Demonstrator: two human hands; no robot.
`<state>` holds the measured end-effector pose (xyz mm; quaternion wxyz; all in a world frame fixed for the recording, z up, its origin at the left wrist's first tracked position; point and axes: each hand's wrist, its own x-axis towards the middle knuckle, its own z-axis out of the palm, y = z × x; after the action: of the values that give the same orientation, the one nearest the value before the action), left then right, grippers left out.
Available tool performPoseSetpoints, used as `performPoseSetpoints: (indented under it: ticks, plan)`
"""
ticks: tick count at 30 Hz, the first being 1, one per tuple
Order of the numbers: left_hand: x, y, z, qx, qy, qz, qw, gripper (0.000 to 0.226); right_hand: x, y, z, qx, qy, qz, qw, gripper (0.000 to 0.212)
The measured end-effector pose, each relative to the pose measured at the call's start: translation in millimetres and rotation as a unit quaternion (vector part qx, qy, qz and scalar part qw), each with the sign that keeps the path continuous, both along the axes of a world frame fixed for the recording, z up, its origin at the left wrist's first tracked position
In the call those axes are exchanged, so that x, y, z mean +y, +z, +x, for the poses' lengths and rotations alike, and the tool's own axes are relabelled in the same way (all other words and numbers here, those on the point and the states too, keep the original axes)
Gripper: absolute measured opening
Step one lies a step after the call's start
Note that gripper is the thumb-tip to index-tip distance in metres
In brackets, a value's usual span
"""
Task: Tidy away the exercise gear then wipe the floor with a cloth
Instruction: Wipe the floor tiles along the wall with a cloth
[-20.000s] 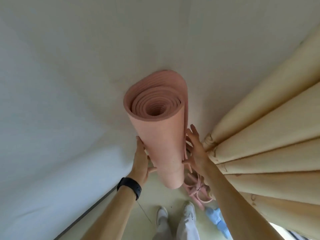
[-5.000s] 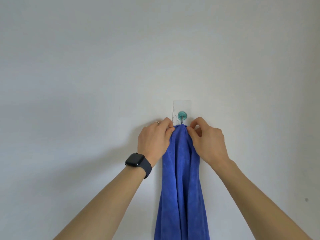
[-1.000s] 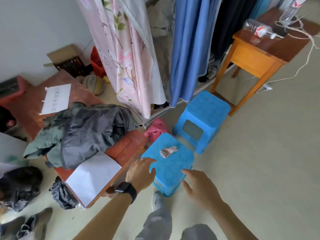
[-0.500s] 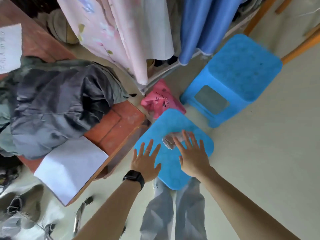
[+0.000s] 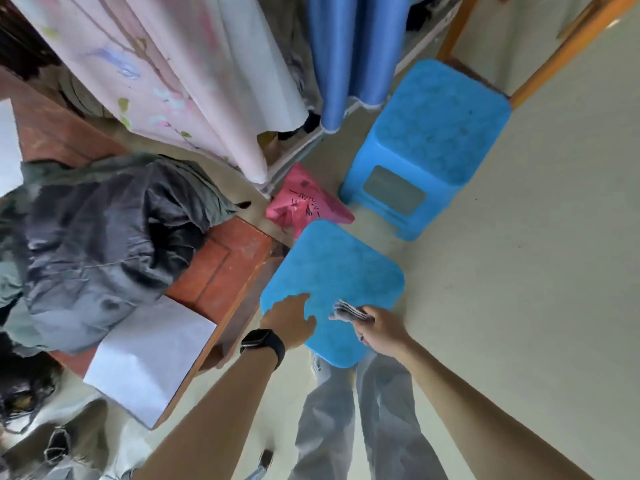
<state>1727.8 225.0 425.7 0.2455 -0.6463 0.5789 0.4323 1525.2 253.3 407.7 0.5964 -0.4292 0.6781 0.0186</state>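
A small grey crumpled cloth [image 5: 348, 311] is pinched in my right hand [image 5: 381, 329], just above the near part of a blue plastic stool [image 5: 339, 271]. My left hand [image 5: 289, 320], with a black watch on its wrist, hovers over the stool's near left corner with its fingers loosely curled and nothing in them. The pale floor [image 5: 519, 289] spreads out to the right. No exercise gear is in view.
A second blue stool [image 5: 433, 143] stands beyond the first, with a pink bag [image 5: 304, 206] between them. At left a low red-brown table [image 5: 221, 268] carries a dark jacket [image 5: 100, 237] and white paper [image 5: 149, 358]. Hanging clothes [image 5: 207, 71] and an orange table leg [image 5: 564, 53] line the back.
My right hand has picked the grey cloth up off the stool and drawn it toward me. My left hand has slid back to the stool's near corner. The view has tilted further down.
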Motion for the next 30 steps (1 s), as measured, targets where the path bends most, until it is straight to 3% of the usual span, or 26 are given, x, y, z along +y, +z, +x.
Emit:
performPoseSetpoints:
  ticks: [2, 4, 8, 12, 14, 21, 26, 30]
  plan:
    - [-7.0, 36.1, -18.8, 0.074, 0.039, 0.000, 0.996, 0.060, 7.1, 52.1, -18.9, -0.098, -0.173, 0.007, 0.980, 0.013]
    - [-13.6, 75.5, -44.4, 0.157, 0.079, 0.006, 0.984, 0.057, 17.6, 106.7, -43.2, -0.158, -0.270, 0.004, 0.950, 0.015]
    - [-23.4, 152.5, -109.5, 0.304, 0.113, 0.050, 0.945, 0.059, 47.2, 204.7, -93.2, -0.149, -0.371, -0.036, 0.916, 0.017]
    - [-23.3, 227.5, -193.9, 0.389, 0.025, 0.065, 0.919, 0.024, 86.1, 276.0, -136.0, -0.142, -0.437, -0.082, 0.884, 0.012]
    - [-15.5, 262.2, -239.7, 0.409, -0.019, 0.037, 0.912, 0.006, 110.2, 305.8, -161.8, -0.129, -0.475, -0.118, 0.862, 0.015]
    - [59.2, 338.8, -405.6, 0.447, -0.198, 0.031, 0.872, 0.004, 229.7, 369.5, -257.3, -0.024, -0.565, -0.250, 0.786, 0.016]
    - [148.0, 357.6, -512.5, 0.453, -0.285, 0.071, 0.842, 0.007, 321.0, 378.3, -321.4, 0.079, -0.611, -0.276, 0.738, 0.014]
    - [228.2, 369.7, -584.3, 0.418, -0.360, 0.126, 0.825, 0.011, 402.5, 375.6, -375.6, 0.144, -0.674, -0.267, 0.673, 0.018]
